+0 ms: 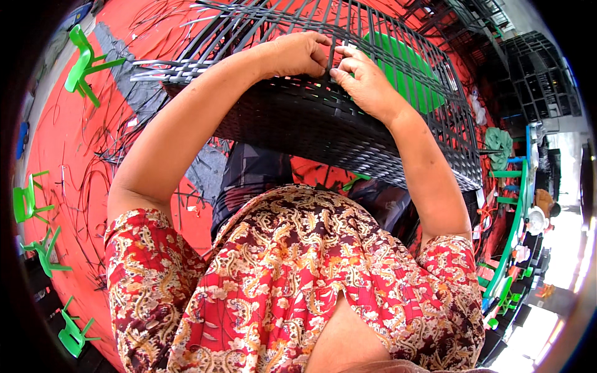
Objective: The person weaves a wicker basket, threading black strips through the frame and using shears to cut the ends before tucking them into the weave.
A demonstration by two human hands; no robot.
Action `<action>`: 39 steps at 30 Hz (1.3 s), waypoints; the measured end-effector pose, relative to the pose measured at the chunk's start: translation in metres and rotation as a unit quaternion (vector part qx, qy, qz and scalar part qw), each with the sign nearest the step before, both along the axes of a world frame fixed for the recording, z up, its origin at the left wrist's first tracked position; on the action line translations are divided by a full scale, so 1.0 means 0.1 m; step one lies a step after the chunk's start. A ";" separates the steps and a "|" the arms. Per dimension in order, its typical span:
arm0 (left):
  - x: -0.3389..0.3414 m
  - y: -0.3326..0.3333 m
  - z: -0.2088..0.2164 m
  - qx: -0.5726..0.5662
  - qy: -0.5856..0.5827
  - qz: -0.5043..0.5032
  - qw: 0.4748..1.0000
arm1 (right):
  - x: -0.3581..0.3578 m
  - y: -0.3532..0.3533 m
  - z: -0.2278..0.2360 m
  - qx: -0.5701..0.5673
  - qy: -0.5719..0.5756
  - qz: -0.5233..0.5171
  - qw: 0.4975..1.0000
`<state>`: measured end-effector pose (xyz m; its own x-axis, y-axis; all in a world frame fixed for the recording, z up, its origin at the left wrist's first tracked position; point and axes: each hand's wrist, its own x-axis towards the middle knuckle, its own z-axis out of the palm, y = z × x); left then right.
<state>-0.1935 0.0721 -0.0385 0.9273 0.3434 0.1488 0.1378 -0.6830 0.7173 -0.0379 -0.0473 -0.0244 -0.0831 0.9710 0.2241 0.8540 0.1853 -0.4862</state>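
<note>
Across my lap lies a black wickerwork piece (pixel 311 118), densely woven on the near side and an open lattice of strips on the far side. My left hand (pixel 298 55) is closed at the upper edge of the dense weave, fingers curled round a dark flat strip (pixel 331 57). Just to its right, my right hand (pixel 367 84) pinches at the same spot with thumb and forefinger; its fingertips nearly meet the left hand's. Loose grey-black strip ends (pixel 155 71) stick out past the left side of the piece.
A green chair seat (pixel 404 71) shows behind the lattice. Small green chairs (pixel 81 65) stand along the left on a red floor covering (pixel 68 137) strewn with cut strips. At right are a green-framed rack (pixel 519 211), a green cloth (pixel 499 148) and stacked black woven pieces (pixel 541 74).
</note>
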 end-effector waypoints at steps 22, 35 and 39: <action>-0.92 -0.02 0.34 -0.171 -0.096 0.034 0.980 | -0.35 0.23 0.13 -0.003 0.041 0.116 0.992; -0.62 0.24 0.19 -0.110 -0.050 0.094 0.988 | -0.30 0.22 0.16 -0.059 0.323 0.077 0.942; -0.55 0.21 0.09 0.149 0.042 0.051 0.987 | -0.17 0.21 0.11 -0.078 0.297 0.026 0.951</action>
<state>-0.2483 0.0935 -0.0297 0.9038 0.3881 0.1806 0.2674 -0.8413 0.4698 -0.0554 -0.0261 -0.0133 -0.0364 0.9943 0.1000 0.4111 0.1061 -0.9054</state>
